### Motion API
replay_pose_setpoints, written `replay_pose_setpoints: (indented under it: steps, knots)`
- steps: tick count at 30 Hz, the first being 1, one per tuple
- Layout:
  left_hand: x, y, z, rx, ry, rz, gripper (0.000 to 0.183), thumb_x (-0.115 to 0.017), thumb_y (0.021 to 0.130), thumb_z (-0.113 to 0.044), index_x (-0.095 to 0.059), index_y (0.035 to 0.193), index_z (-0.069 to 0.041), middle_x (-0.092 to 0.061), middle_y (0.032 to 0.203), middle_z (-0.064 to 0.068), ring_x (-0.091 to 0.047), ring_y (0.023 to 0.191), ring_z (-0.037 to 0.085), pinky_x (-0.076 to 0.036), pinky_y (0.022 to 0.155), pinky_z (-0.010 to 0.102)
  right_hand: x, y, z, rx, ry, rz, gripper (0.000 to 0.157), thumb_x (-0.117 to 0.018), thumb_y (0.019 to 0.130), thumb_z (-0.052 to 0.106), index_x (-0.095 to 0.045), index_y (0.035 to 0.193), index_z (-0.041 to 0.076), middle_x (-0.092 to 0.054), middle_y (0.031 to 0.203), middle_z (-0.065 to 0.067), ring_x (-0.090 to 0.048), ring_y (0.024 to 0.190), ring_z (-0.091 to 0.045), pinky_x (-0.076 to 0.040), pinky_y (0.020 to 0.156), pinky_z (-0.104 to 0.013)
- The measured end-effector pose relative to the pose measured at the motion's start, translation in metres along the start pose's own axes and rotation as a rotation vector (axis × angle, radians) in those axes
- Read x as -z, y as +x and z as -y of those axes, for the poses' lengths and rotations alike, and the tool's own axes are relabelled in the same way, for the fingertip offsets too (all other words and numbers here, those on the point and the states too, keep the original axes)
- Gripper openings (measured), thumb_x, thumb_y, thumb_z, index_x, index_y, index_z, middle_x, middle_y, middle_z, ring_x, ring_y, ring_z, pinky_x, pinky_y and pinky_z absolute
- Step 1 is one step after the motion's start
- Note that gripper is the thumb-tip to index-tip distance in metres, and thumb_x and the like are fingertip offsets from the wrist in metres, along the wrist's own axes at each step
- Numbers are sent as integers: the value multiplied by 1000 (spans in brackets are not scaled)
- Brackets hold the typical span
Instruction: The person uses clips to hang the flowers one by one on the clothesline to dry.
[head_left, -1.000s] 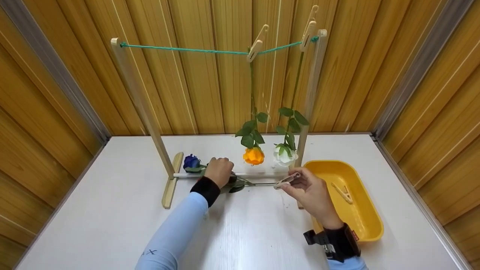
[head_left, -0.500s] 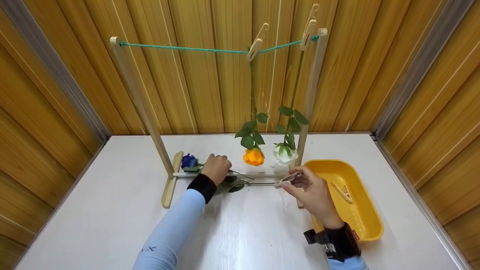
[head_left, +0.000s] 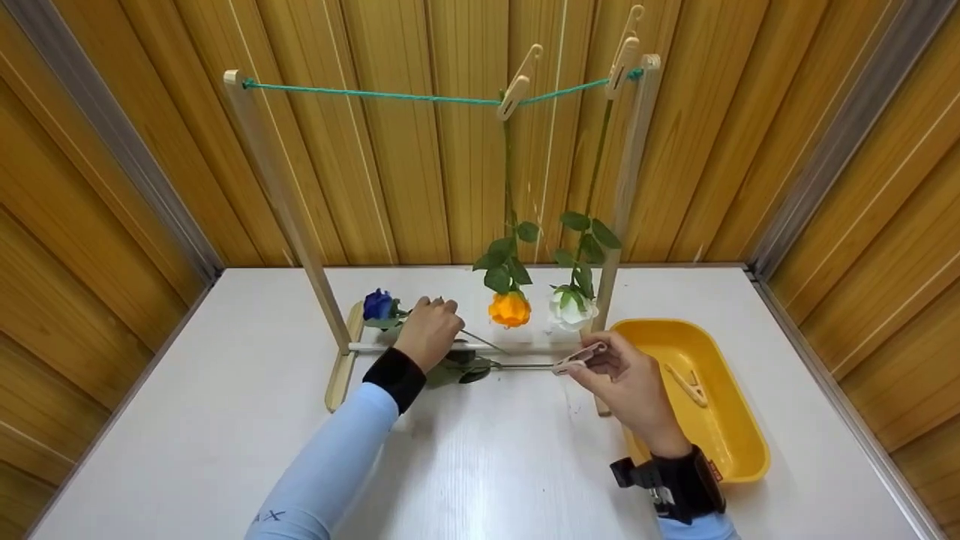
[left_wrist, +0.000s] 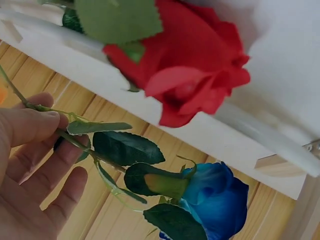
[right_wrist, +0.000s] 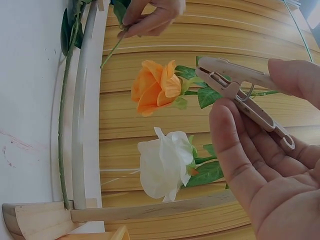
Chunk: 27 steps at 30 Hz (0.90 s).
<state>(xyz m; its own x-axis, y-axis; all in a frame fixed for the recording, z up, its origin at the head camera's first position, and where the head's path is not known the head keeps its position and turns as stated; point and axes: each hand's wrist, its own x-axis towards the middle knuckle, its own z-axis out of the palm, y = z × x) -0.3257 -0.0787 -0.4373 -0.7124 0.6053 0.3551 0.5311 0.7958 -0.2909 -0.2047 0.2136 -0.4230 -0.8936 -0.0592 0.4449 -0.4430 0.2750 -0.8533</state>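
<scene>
My left hand (head_left: pixel 430 331) pinches the green stem of a blue rose (left_wrist: pixel 215 197) between thumb and fingers, just below its leaves. The bloom points left in the head view, and the stem's bare end slants down to the right. A red rose (left_wrist: pixel 192 65) lies on the table near that hand; in the head view the hand hides its bloom, while its leaves and long stem show. My right hand (head_left: pixel 634 386) holds a beige clothespin (right_wrist: pixel 237 90) between thumb and fingers. In the right wrist view its tip stands in front of the hanging flowers' leaves.
An orange rose (head_left: pixel 510 309) and a white rose (head_left: pixel 573 309) hang head down, clipped to a green cord (head_left: pixel 390 94) between two wooden posts. A white crossbar (head_left: pixel 525 349) joins the posts' feet. The yellow tray (head_left: pixel 739 405) at right holds another clothespin (head_left: pixel 686 384).
My left hand has drawn slightly left and away from the red rose, with the blue rose; its stem now stands apart from the red rose's. The right hand stays nearly still with the clothespin.
</scene>
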Motion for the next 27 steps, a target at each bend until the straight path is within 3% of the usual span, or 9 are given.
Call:
replay_pose_setpoints:
  steps: [4, 13, 22, 27]
  knots:
    - [12, -3, -3, -24, -8, -8, 18, -70, 92, 0, -82, 88, -12, -70, 86, 8, -68, 82, 27, -55, 75, 40, 0, 0, 0, -12, 8, -2, 35, -82, 83, -6, -67, 114, -3, -73, 97, -12, -70, 84, -12, -58, 75, -19]
    - [43, -16, -18, -57, -36, -149, 18, -72, 87, 5, -80, 87, -11, -66, 82, 6, -66, 77, 24, -52, 68, 36, 2, 0, 1, -14, 8, -12, 35, -81, 84, -6, -67, 115, -4, -72, 100, -13, -70, 87, -11, -58, 78, -21]
    - [69, -27, -39, -20, -133, -283, 21, -71, 84, 12, -75, 85, -9, -62, 76, 5, -64, 70, 21, -50, 60, 31, 5, 0, 2, -11, 32, -21, 33, -78, 85, -9, -65, 115, -9, -72, 105, -18, -70, 90, -11, -58, 80, -21]
    - [81, -30, -51, 12, -217, -357, 14, -73, 88, 6, -73, 85, -8, -63, 74, 4, -60, 63, 19, -47, 56, 29, 6, 0, 2, -7, 32, -25, 34, -79, 84, -9, -63, 115, -11, -72, 102, -18, -70, 88, -10, -58, 78, -20]
